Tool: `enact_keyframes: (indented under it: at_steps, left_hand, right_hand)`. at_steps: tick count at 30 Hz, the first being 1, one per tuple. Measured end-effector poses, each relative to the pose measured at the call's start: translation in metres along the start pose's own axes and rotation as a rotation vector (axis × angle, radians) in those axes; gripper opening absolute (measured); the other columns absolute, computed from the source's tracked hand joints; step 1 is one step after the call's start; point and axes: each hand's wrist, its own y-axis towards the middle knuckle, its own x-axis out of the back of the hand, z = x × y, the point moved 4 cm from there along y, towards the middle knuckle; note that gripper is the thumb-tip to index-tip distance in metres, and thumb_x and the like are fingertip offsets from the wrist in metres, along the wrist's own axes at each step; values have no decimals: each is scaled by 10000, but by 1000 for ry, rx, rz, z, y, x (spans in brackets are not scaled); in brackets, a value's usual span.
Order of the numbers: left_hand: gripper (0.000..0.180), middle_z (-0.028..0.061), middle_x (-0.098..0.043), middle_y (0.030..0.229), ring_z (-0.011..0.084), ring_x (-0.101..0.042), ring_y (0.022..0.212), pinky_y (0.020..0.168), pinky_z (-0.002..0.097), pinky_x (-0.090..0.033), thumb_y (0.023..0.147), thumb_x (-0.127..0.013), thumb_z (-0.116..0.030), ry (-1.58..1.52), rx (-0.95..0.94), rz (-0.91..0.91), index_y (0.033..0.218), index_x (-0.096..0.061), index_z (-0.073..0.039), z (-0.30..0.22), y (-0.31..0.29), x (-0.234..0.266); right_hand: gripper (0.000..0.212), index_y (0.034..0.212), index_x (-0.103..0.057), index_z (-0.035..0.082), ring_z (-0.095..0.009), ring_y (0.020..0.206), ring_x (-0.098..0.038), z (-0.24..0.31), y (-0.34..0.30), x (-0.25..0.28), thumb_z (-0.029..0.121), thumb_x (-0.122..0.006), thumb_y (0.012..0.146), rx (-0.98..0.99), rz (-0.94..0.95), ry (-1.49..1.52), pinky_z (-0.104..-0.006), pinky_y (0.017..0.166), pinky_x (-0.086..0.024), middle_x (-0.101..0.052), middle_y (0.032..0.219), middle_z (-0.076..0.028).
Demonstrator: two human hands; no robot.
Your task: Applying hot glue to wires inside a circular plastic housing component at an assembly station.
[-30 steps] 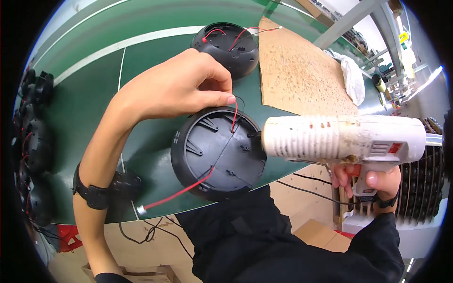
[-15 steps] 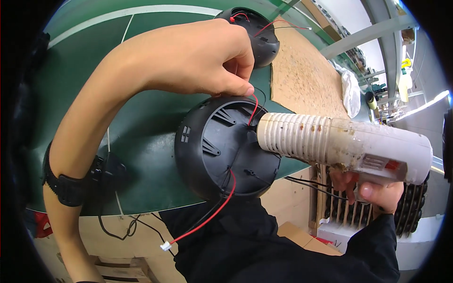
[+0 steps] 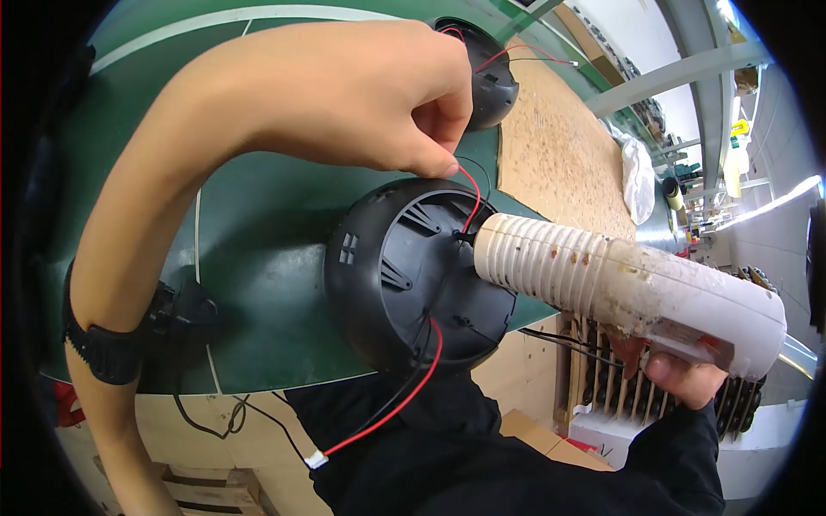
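Observation:
A round black plastic shell (image 3: pixel 357 297) stands tilted on the near edge of the green table, its ribbed hollow side toward me. My left hand (image 3: pixel 404 112) arches over it, thumb and finger pinched on the red and black wires (image 3: pixel 475 187) that rise from inside. My right hand (image 3: pixel 684 378) grips a white hot glue gun (image 3: pixel 637 279) with a ribbed barrel and glue residue. A clear glue stick (image 3: pixel 798 354) sticks out of its rear. Its dark tip is close to where the wires leave the shell. Another red-black wire pair (image 3: pixel 391 413) with a white connector hangs from the shell's lower side.
A second black shell (image 3: pixel 490 86) with wires stands behind my left hand. Beside it lie a brown board (image 3: pixel 559 142) and a white plastic bag (image 3: pixel 637 176). Black cables hang below the table edge, near a wooden pallet (image 3: pixel 211 490). Several dark round parts (image 3: pixel 740 400) are racked at right.
The glue gun's rear has dropped, and the glue stick now shows. The shell, my left hand and the wires sit slightly further right in view.

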Motion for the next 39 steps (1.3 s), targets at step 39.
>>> enact_keyframes:
  at_steps: [39]
  left_hand:
    - [325,53,-639,616,263,-659,603,522,394,-498,801,-748,-457,297,184,692,724,-692,-147,-106,-56,15]
  right_hand:
    - [455,1200,-620,-61,-212,861,-727,2,48,-7,62,-786,794,65,627,225,-314,755,-587,-738,973,-169]
